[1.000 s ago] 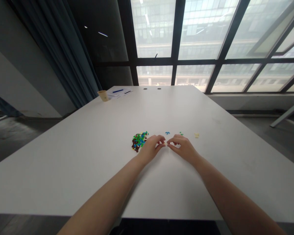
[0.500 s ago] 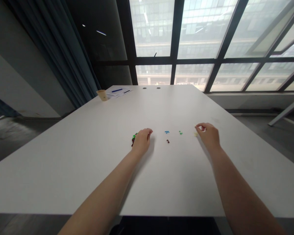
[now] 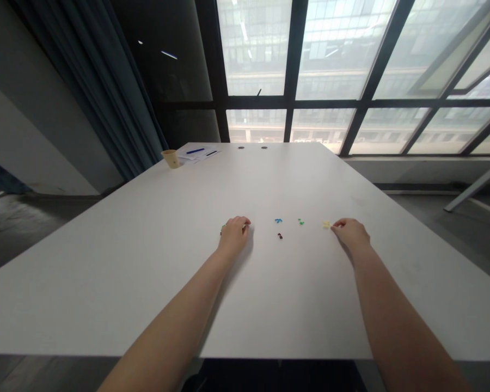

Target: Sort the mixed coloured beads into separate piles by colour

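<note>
My left hand (image 3: 234, 234) rests low on the left with its fingers curled together. Under and behind it lies a pile of small coloured pieces (image 3: 222, 231), mostly hidden by the hand. What its fingertips hold, if anything, is hidden. On the right, my right hand (image 3: 352, 233) is pinched shut, fingertips down at the table beside a small group of pale yellow pieces (image 3: 325, 224). Anything in that pinch is too small to make out. Between the hands lie small blue pieces (image 3: 278, 220), green pieces (image 3: 301, 221) and, closer to me, dark brown pieces (image 3: 280, 236).
The long white table (image 3: 245, 185) stretches away toward the windows. A tan paper cup (image 3: 171, 159) stands at its far left edge, next to white papers (image 3: 188, 156) with a blue pen (image 3: 195, 151) on them. Two round dark fittings sit near the far edge.
My right hand has come down to the table just right of the yellow pieces, which now show more fully. My left hand has shifted slightly left, hiding more of the pile.
</note>
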A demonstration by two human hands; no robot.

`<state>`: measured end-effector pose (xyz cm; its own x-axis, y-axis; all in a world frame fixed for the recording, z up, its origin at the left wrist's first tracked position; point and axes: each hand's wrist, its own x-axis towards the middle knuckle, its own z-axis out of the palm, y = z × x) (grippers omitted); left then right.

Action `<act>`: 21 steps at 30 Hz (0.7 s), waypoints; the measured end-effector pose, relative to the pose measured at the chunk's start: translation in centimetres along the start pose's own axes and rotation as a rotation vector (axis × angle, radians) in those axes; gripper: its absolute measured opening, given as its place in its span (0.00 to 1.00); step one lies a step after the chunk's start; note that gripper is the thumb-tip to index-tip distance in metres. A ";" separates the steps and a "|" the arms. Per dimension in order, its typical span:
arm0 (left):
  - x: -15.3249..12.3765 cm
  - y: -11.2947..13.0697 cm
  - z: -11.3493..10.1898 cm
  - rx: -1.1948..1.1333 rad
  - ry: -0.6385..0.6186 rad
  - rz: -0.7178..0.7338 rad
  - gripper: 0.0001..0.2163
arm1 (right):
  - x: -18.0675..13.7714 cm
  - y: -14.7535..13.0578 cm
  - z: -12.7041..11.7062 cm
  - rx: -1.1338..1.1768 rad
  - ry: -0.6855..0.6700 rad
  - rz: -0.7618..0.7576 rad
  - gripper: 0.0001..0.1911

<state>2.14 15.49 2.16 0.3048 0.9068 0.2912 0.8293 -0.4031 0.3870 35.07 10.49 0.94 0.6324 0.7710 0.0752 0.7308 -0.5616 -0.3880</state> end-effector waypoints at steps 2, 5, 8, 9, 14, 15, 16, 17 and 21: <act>0.1 -0.1 -0.1 -0.004 0.001 -0.018 0.10 | 0.0 0.0 -0.4 0.077 0.054 -0.050 0.09; 0.2 -0.4 -0.4 0.018 0.032 -0.062 0.11 | -0.3 -0.4 -1.5 0.282 0.226 -0.141 0.12; 0.2 -0.7 -0.7 0.091 0.073 -0.107 0.13 | -1.0 -1.4 -2.4 0.463 0.274 -0.260 0.19; 0.2 -0.8 -0.7 0.116 0.072 -0.118 0.13 | -1.2 -1.8 -2.5 0.476 0.242 -0.309 0.21; 0.2 -0.7 -0.5 0.151 -0.034 -0.138 0.12 | -1.4 -2.0 -1.7 0.203 0.058 -0.389 0.19; 0.2 -0.7 -0.4 0.147 -0.047 -0.136 0.11 | -1.1 -1.6 -1.5 0.133 0.048 -0.352 0.15; 0.2 -0.6 -0.4 0.143 -0.054 -0.134 0.11 | -0.8 -1.1 -1.2 0.069 0.035 -0.306 0.12; 0.2 -0.6 -0.3 0.139 -0.055 -0.130 0.11 | -0.5 -0.5 -1.0 0.012 0.010 -0.257 0.10; 0.3 -0.5 -0.3 0.136 -0.062 -0.135 0.11 | 0.4 1.0 -0.5 -0.111 -0.136 -0.117 0.19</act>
<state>1.70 15.88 2.28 0.2119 0.9589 0.1886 0.9188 -0.2612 0.2960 36.19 10.08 0.99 0.5062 0.8623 -0.0139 0.8261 -0.4894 -0.2795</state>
